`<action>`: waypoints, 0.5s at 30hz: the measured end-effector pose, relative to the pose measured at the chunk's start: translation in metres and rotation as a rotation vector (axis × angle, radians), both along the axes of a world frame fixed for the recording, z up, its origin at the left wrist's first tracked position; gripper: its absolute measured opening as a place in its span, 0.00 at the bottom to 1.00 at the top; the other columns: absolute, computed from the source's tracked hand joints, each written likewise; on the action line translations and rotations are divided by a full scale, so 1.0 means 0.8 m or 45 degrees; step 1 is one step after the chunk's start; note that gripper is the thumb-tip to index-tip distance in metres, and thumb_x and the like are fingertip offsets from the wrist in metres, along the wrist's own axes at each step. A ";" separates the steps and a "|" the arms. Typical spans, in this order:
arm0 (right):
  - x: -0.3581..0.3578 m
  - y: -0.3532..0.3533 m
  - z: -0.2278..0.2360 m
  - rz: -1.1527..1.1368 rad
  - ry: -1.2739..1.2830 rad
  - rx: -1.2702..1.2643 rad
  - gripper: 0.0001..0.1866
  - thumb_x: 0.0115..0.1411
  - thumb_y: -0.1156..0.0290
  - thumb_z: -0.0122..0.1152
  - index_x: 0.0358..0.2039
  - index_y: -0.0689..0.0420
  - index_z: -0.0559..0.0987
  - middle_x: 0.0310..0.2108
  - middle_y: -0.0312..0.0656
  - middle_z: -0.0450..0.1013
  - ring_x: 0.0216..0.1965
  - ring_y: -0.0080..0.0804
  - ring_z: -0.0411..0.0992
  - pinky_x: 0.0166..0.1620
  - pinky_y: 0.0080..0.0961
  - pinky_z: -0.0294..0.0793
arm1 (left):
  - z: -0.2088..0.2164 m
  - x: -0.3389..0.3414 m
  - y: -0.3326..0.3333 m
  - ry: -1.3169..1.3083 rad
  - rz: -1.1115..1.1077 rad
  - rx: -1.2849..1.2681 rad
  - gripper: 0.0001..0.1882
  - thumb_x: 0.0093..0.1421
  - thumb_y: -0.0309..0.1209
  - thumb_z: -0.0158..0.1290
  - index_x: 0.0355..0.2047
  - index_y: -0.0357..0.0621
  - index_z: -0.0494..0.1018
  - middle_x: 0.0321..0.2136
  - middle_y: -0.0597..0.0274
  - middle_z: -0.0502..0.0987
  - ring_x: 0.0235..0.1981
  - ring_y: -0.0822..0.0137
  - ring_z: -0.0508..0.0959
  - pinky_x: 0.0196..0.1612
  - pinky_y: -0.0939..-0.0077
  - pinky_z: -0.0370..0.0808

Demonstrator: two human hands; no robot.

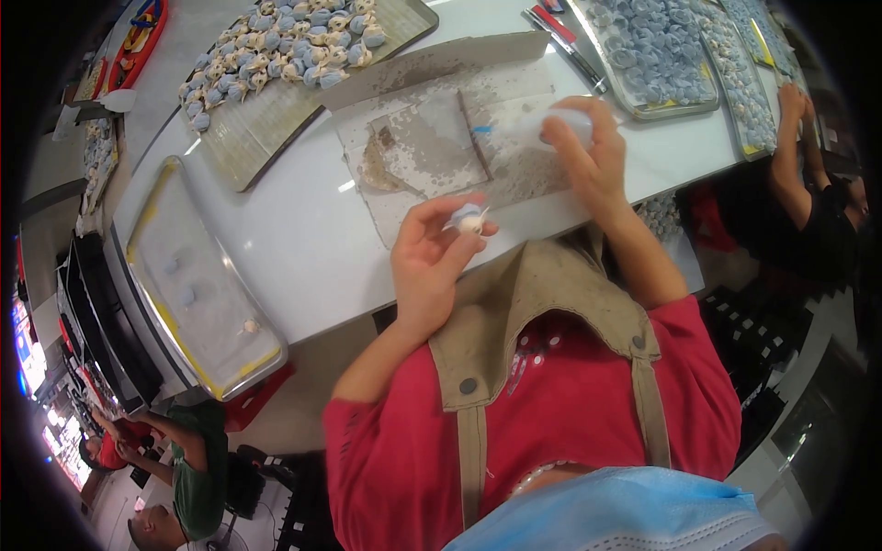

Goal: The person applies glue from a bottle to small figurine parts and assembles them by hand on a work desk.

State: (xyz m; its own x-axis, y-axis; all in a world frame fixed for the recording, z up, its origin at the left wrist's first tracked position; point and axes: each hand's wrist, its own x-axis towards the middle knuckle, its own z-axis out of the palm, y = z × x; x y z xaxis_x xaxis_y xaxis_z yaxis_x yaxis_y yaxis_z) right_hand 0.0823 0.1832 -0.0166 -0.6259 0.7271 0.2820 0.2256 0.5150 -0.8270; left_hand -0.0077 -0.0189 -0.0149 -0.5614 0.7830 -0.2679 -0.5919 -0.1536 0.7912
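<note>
- The left hand (430, 262) pinched a small figurine (469, 220) between thumb and fingers, near the cardboard's (432, 138) near edge.
- The right hand (597, 158) gripped a pale bottle (571, 122), blue tip apart from the figurine.
- Cardboard lay on the counter (303, 248).

Light glints off a glossy white desk (312, 275) in a shared workroom. Past the desk's left end stands long black furniture (103, 321); farther out, bright panels (64, 436) glow, too blurred to call screens or windows. Greyish floor (317, 375) shows beside its near edge, with black rack-like shapes (753, 326) lower right of it.
</note>
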 end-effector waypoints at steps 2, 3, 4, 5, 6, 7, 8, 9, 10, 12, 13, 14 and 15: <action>-0.011 0.006 -0.003 0.037 -0.058 0.095 0.10 0.53 0.66 0.60 0.30 0.60 0.76 0.28 0.42 0.73 0.33 0.35 0.68 0.39 0.28 0.65 | 0.002 -0.003 -0.002 0.130 0.033 0.097 0.18 0.55 0.19 0.51 0.46 0.39 0.63 0.48 0.48 0.69 0.39 0.64 0.76 0.41 0.78 0.72; -0.012 0.013 -0.006 0.036 -0.062 0.102 0.10 0.53 0.66 0.60 0.30 0.60 0.76 0.28 0.42 0.73 0.33 0.35 0.68 0.39 0.28 0.65 | 0.003 -0.006 -0.002 0.264 0.069 0.182 0.19 0.54 0.17 0.51 0.46 0.38 0.63 0.48 0.47 0.68 0.40 0.62 0.76 0.42 0.76 0.72; -0.009 0.022 -0.009 0.036 -0.071 0.199 0.09 0.53 0.66 0.60 0.29 0.59 0.77 0.27 0.42 0.74 0.32 0.36 0.69 0.38 0.28 0.65 | 0.003 -0.008 -0.001 0.260 0.069 0.189 0.19 0.54 0.17 0.51 0.46 0.38 0.63 0.48 0.47 0.68 0.40 0.62 0.76 0.42 0.76 0.72; -0.008 0.032 -0.013 0.043 -0.077 0.290 0.09 0.53 0.66 0.60 0.28 0.59 0.77 0.27 0.43 0.74 0.32 0.37 0.69 0.37 0.29 0.65 | 0.003 -0.010 -0.002 0.275 0.073 0.187 0.19 0.53 0.17 0.51 0.46 0.38 0.63 0.48 0.47 0.68 0.41 0.62 0.76 0.43 0.76 0.72; -0.008 0.048 -0.012 0.043 -0.077 0.292 0.09 0.53 0.66 0.60 0.28 0.59 0.77 0.27 0.43 0.74 0.32 0.37 0.69 0.37 0.29 0.65 | 0.003 -0.011 -0.001 0.288 0.071 0.189 0.19 0.53 0.16 0.52 0.46 0.38 0.63 0.48 0.46 0.68 0.41 0.61 0.76 0.43 0.76 0.72; -0.010 0.068 -0.008 -0.049 -0.075 0.447 0.08 0.52 0.67 0.60 0.28 0.58 0.78 0.27 0.43 0.74 0.31 0.37 0.69 0.37 0.30 0.65 | 0.003 -0.012 0.000 0.288 0.072 0.190 0.19 0.53 0.16 0.52 0.46 0.38 0.63 0.48 0.46 0.68 0.41 0.61 0.76 0.43 0.76 0.72; -0.012 0.089 -0.007 -0.138 -0.067 0.596 0.08 0.51 0.67 0.60 0.27 0.58 0.78 0.27 0.43 0.74 0.31 0.37 0.69 0.36 0.30 0.66 | 0.002 -0.011 -0.001 0.267 0.038 0.146 0.19 0.53 0.17 0.51 0.45 0.38 0.63 0.48 0.46 0.68 0.41 0.61 0.76 0.43 0.77 0.72; -0.010 0.116 -0.006 -0.148 -0.068 0.600 0.08 0.51 0.67 0.60 0.27 0.58 0.78 0.27 0.43 0.74 0.31 0.37 0.69 0.36 0.30 0.66 | 0.002 -0.011 0.001 0.241 -0.010 0.113 0.18 0.54 0.17 0.51 0.45 0.38 0.63 0.48 0.47 0.68 0.41 0.62 0.76 0.43 0.77 0.72; -0.009 0.146 -0.007 -0.163 -0.194 0.780 0.08 0.52 0.67 0.60 0.31 0.56 0.78 0.29 0.42 0.74 0.32 0.35 0.70 0.37 0.28 0.67 | 0.003 -0.009 0.002 0.247 -0.016 0.114 0.18 0.54 0.17 0.51 0.45 0.38 0.63 0.48 0.47 0.68 0.41 0.62 0.76 0.43 0.77 0.72; -0.016 0.179 -0.005 -0.186 -0.317 0.960 0.09 0.53 0.67 0.60 0.34 0.54 0.78 0.30 0.40 0.74 0.34 0.33 0.71 0.38 0.26 0.68 | 0.005 -0.005 0.006 0.174 -0.049 0.080 0.18 0.55 0.18 0.51 0.46 0.38 0.63 0.48 0.48 0.69 0.42 0.62 0.76 0.41 0.78 0.73; -0.019 0.189 -0.003 -0.271 -0.459 1.017 0.09 0.51 0.69 0.61 0.34 0.54 0.77 0.31 0.39 0.74 0.33 0.31 0.70 0.37 0.24 0.68 | 0.006 -0.003 0.010 0.180 -0.054 0.083 0.18 0.55 0.18 0.51 0.46 0.38 0.63 0.48 0.48 0.69 0.42 0.62 0.76 0.41 0.78 0.73; -0.024 0.194 -0.001 -0.348 -0.596 1.063 0.10 0.50 0.71 0.62 0.35 0.54 0.77 0.31 0.38 0.73 0.32 0.29 0.70 0.36 0.22 0.68 | 0.006 -0.001 0.011 0.168 -0.053 0.063 0.18 0.55 0.19 0.51 0.46 0.38 0.63 0.47 0.49 0.69 0.42 0.62 0.76 0.41 0.79 0.73; -0.034 0.189 0.010 -0.345 -0.587 1.056 0.10 0.50 0.71 0.62 0.35 0.54 0.77 0.31 0.38 0.73 0.32 0.29 0.70 0.36 0.22 0.68 | 0.006 0.000 0.011 0.154 -0.051 0.043 0.17 0.55 0.19 0.51 0.46 0.38 0.64 0.47 0.50 0.69 0.42 0.63 0.75 0.40 0.79 0.73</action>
